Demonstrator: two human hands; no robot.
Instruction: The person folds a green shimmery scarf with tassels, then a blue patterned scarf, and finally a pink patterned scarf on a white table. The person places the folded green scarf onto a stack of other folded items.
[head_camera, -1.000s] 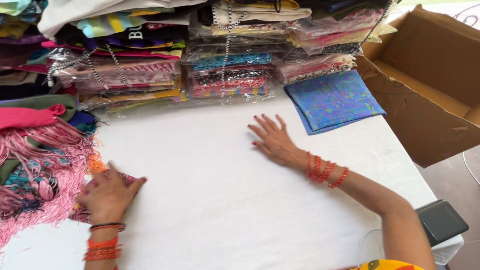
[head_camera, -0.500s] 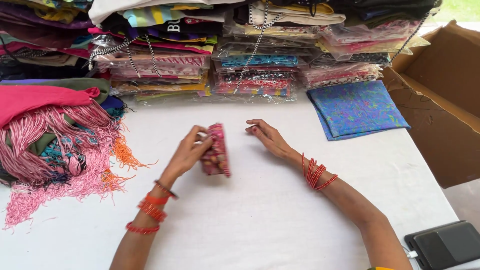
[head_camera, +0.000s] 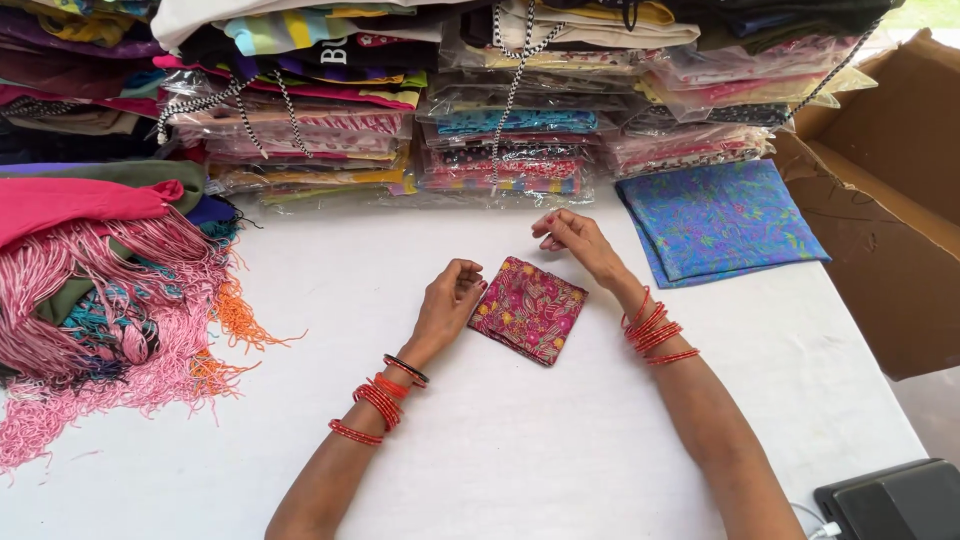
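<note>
Resting on white table (head_camera: 520, 450) | folded pink cloth (head_camera: 528, 308) (left hand (head_camera: 452, 300) touching)

Bare white table (head_camera: 520, 440) lies open around the folded pink cloth (head_camera: 528, 308); bagged fabric stacks (head_camera: 500, 140) wall the far side.

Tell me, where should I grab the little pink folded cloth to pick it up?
Probably pinch the pink folded cloth at its near corner, coming from the front. It lies flat on the white table, and that corner is free, while the left hand touches the left edge.

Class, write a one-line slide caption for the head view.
Left hand touches a folded pink cloth on a white table; right hand hovers above.
</note>
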